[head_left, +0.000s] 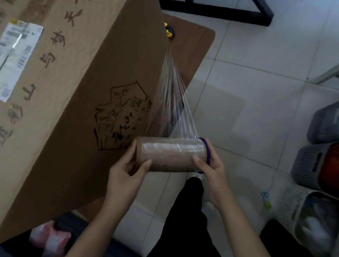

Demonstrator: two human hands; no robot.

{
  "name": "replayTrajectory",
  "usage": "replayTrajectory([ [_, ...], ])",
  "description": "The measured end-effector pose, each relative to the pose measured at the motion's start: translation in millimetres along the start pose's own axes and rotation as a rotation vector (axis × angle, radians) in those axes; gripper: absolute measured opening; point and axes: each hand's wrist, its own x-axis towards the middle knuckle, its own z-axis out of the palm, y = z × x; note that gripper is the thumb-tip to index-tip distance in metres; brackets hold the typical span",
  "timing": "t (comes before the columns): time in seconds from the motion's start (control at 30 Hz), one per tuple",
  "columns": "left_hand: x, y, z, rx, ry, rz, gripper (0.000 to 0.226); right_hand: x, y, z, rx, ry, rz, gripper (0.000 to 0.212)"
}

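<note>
Head view. Held the roll [171, 155] level, just off the near right corner of the box [67, 93], out over the floor [259, 77] rather than above the bench [198, 42]. Gripped it at both ends: left hand [126, 172] curled round the bare cardboard end, thumb on the front, fingers behind; right hand [212, 165] curled round the end with the purple ring [208, 152], thumb laid across the front. Judged this an end-on grip chosen to let the core turn between the palms while paying out.

Saw the film [175, 101] running up from the roll to the box's right edge, fanned wide at the roll and gathered narrow at the top. Looked taut and streaked along its length, so probably caught on the box at that edge, with the roll drawn away to tension it.

Found the box apparently standing on the bench, a tall printed side toward the camera and a white label [12, 57] on its upper face. Judged it raised there to bring its sides within reach for wrapping.

Noted a yellow-and-black thing [169, 31] on the bench behind the box, partly hidden; could not tell what. Noted grey baskets [304, 167] on the floor at right, well apart from the work, and a pink pack [51, 242] below the box.
</note>
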Motion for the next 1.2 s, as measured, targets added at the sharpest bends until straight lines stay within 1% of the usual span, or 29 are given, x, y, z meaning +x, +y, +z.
replayTrajectory([
  [0.13,-17,-8,-20,0.069,-0.015,0.092,0.063,-27,16,11,-0.003,0.017,-0.012,0.071],
  [0.23,-27,-17,-34,0.121,-0.046,0.135,0.064,-46,34,19,0.023,0.052,-0.003,0.068],
  [0.3,-32,-24,-44,0.17,-0.07,0.154,0.063,-58,48,24,0.061,0.083,0.011,0.062],
  [0.4,-36,-36,-62,0.188,-0.104,0.127,0.063,-75,65,33,0.086,0.145,0.017,0.056],
  [0.57,-31,-48,-94,0.228,-0.163,0.063,0.068,-98,84,67,0.103,0.24,-0.027,0.057],
  [0.73,-27,-54,-114,0.357,-0.322,0.123,0.074,-111,98,93,0.151,0.366,-0.127,0.056],
  [0.83,-28,-60,-120,0.4,-0.369,0.133,0.077,-118,106,98,0.141,0.394,-0.144,0.061],
  [1.03,-44,-73,-127,0.511,-0.361,0.247,0.079,-134,127,100,0.172,0.449,-0.124,0.071],
  [1.1,-50,-78,-132,0.51,-0.365,0.274,0.077,-141,136,101,0.191,0.466,-0.118,0.065],
  [1.2,-57,-81,-142,0.487,-0.381,0.255,0.078,-154,147,106,0.247,0.502,-0.149,0.059],
])
